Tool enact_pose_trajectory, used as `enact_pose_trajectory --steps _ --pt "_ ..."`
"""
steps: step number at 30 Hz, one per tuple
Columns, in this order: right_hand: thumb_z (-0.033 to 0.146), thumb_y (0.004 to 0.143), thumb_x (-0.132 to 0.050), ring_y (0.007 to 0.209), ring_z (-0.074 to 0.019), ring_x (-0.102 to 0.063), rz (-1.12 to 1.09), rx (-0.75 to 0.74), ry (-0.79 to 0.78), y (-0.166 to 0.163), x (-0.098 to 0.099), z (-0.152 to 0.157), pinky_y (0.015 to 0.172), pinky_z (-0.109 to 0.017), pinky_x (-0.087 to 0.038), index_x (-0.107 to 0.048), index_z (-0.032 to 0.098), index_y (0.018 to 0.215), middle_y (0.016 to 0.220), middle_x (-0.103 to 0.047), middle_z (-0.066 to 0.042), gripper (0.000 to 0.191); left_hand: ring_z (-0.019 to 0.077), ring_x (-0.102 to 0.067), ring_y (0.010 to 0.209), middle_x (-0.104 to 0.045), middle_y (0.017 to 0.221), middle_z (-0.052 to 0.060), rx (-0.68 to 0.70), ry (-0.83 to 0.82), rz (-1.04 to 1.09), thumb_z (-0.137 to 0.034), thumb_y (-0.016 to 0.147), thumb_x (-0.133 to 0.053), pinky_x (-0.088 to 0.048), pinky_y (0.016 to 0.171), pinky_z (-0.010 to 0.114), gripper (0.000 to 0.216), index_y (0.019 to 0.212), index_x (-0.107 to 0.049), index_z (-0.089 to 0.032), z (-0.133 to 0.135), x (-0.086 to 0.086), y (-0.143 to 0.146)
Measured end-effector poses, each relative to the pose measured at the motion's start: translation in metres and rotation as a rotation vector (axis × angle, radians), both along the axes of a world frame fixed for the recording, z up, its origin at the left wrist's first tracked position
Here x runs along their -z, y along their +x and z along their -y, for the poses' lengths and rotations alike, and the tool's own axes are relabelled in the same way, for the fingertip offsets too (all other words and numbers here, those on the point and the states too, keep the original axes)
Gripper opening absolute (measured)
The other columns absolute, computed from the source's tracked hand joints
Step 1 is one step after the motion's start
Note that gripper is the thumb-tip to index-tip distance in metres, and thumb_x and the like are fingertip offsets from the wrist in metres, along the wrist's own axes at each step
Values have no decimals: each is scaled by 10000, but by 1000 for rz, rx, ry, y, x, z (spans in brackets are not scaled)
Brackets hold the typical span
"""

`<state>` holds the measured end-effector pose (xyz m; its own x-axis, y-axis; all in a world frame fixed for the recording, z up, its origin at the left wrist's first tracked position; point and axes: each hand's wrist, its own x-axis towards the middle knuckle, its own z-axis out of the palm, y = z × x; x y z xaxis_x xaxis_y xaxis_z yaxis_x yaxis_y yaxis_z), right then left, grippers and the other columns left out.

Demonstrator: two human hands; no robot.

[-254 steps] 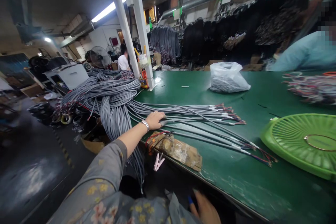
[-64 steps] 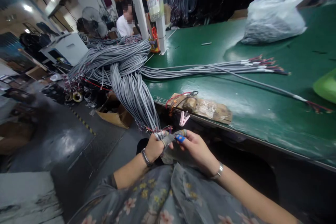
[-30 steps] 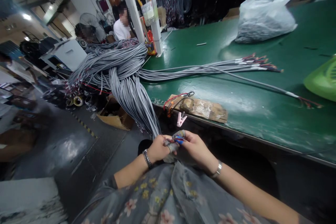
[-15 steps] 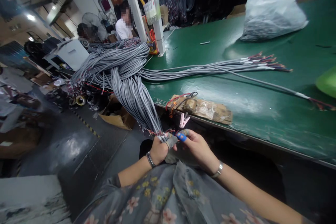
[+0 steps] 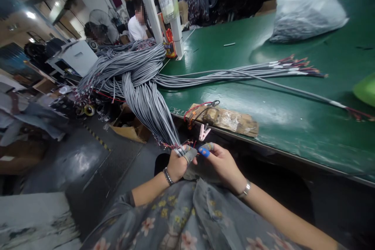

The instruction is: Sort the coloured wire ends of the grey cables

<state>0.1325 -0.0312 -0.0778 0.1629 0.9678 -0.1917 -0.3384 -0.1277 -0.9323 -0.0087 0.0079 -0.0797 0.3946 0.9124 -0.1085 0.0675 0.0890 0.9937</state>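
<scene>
A thick bundle of grey cables (image 5: 140, 86) drapes off the left end of the green table (image 5: 263, 101) and hangs down toward my lap. My left hand (image 5: 177, 164) is closed round the hanging ends of several cables, where thin coloured wires stick out. My right hand (image 5: 219, 162) is right beside it, fingers pinched at the same wire ends, with grey finger covers and a blue tip on one finger. More grey cables (image 5: 240, 73) lie stretched across the table with stripped coloured ends to the right.
A worn cardboard pad (image 5: 225, 119) with a pink clip (image 5: 204, 132) sits on the table's near edge. A plastic bag (image 5: 307, 9) lies at the back, a green basket (image 5: 365, 90) at the right edge. White posts (image 5: 174, 11) stand beyond. A person sits far behind.
Earlier my left hand rested on cables on the table; now both hands work at the hanging cable ends below the table edge. In the last second they barely moved.
</scene>
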Motion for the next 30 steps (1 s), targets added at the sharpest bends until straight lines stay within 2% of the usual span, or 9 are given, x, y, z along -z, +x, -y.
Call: enact_pose_trajectory --steps 7,10,14,17,21,24,26,28,30 --pt "584 568 -781 517 -111 -452 -4 -14 7 1 0 2 503 -249 -376 -599 192 613 552 -569 17 435 109 -483 514 -558 482 9 -65 7 15 -486 759 -660 -389 581 246 420 504 -622 -155 0 1 0" --pt "621 595 -754 491 -99 -425 -85 50 -1 7 5 1 498 -246 -384 -599 190 612 522 -520 33 458 114 -509 505 -562 456 15 -52 -56 68 -488 725 -687 -408 590 249 423 475 -611 -156 -1 -5 0" --pt "688 567 -729 498 -103 -460 -239 137 -58 21 15 -11 493 -251 -415 -639 183 692 607 -579 3 528 112 -519 462 -555 410 17 58 -223 138 -477 616 -765 -428 578 250 401 458 -602 -147 -8 -16 1" --pt "692 568 -725 517 -111 -489 -279 67 -88 26 16 -25 495 -253 -424 -639 177 697 656 -613 -23 538 99 -490 401 -541 379 13 164 -338 164 -465 533 -810 -436 551 253 394 466 -603 -137 -17 -23 4" --pt "772 602 -628 509 -125 -463 -170 -57 9 23 6 -39 510 -272 -413 -629 182 680 584 -571 -5 595 86 -466 355 -548 375 13 192 -422 186 -453 465 -836 -437 521 251 398 475 -602 -131 -27 -26 10" --pt "810 647 -539 504 -138 -427 48 63 100 18 -1 -42 532 -288 -399 -569 204 564 497 -499 13 612 88 -469 349 -538 361 12 208 -455 180 -434 461 -837 -441 513 249 384 474 -603 -130 -32 -25 12" --pt "804 661 -533 511 -145 -427 126 169 123 14 -2 -42 542 -290 -399 -545 214 526 495 -501 7 605 93 -478 354 -533 356 13 229 -468 172 -429 466 -833 -440 505 244 377 470 -603 -129 -34 -23 12" --pt "803 646 -551 511 -152 -447 41 172 95 11 0 -44 527 -291 -405 -570 217 554 518 -536 -4 594 94 -483 359 -529 353 12 254 -472 167 -428 469 -830 -445 507 242 375 466 -605 -129 -36 -21 11" --pt "788 621 -596 518 -161 -485 -159 95 29 9 3 -46 508 -291 -420 -619 212 624 576 -596 -23 577 94 -483 360 -527 351 13 284 -476 153 -432 467 -828 -446 506 241 379 455 -601 -129 -37 -21 11"
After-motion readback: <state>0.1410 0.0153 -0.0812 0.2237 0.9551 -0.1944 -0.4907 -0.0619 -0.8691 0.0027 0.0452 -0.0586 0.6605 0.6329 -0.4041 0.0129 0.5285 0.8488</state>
